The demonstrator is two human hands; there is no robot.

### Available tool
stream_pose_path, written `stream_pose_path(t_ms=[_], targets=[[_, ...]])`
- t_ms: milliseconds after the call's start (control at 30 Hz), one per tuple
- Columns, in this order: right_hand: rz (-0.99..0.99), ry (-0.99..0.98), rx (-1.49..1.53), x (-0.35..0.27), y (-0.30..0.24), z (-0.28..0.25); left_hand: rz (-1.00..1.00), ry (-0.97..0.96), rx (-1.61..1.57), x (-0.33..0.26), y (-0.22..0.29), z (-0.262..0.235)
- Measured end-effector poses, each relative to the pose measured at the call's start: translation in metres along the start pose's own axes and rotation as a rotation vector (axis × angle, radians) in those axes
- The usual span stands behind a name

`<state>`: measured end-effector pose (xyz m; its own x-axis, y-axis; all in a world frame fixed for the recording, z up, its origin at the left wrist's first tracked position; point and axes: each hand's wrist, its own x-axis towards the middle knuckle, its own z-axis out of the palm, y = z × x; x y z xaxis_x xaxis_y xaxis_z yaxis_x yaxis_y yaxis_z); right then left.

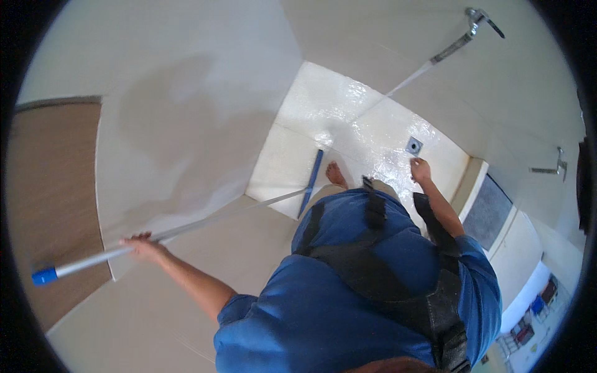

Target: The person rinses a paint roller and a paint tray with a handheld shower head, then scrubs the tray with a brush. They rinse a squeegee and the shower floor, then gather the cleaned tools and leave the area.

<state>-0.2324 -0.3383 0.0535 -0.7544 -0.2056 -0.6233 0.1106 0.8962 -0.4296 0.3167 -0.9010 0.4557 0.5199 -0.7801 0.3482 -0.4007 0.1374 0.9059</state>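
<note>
My left hand [146, 247] is stretched out to the left and grips the pale pole [214, 219] of a floor squeegee. A blue cap [44, 276] ends the pole beyond my hand. The squeegee's long blue blade [315, 169] rests on the wet white floor [292, 118], left of my bare foot [335, 173]. My right hand [420, 170] is held in front of me with its fingers curled in, and nothing shows in it. In the picture it lies just below a square metal floor drain [414, 146].
A chrome wall tap [476, 22] at the upper right pours a stream of water [407, 81] onto the floor. Another metal tap [550, 168] is fixed farther right. Pale walls [205, 124] close in the left side. A brown panel [56, 186] stands at far left, a raised ledge [469, 189] at right.
</note>
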Motion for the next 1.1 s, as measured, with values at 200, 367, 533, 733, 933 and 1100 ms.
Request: stream_pose_path(t_ms=[200, 367, 533, 733, 933, 1100], targets=[[-0.244, 0.058, -0.229, 0.023, -0.056, 0.019, 0.222, 0.19, 0.15, 0.002, -0.028, -0.011], [-0.154, -0.048, -0.199, 0.026, -0.128, 0.046, 0.923, 0.379, 0.667, -0.035, -0.016, 0.013], [0.165, -0.207, 0.693, 0.066, -0.193, 0.082, 0.565, -0.507, 0.449, -0.182, -0.07, 0.138], [0.362, -0.217, 1.023, 0.126, -0.227, 0.112, -0.9, -1.514, 0.099, -0.457, -0.131, 0.291], [-0.421, 0.077, -0.405, 0.2, -0.207, 0.142, -1.429, -1.59, -0.206, -0.63, -0.138, 0.396], [-0.103, -0.037, -0.257, 0.25, -0.216, 0.116, -1.249, -1.675, -0.12, -0.667, -0.114, 0.383]])
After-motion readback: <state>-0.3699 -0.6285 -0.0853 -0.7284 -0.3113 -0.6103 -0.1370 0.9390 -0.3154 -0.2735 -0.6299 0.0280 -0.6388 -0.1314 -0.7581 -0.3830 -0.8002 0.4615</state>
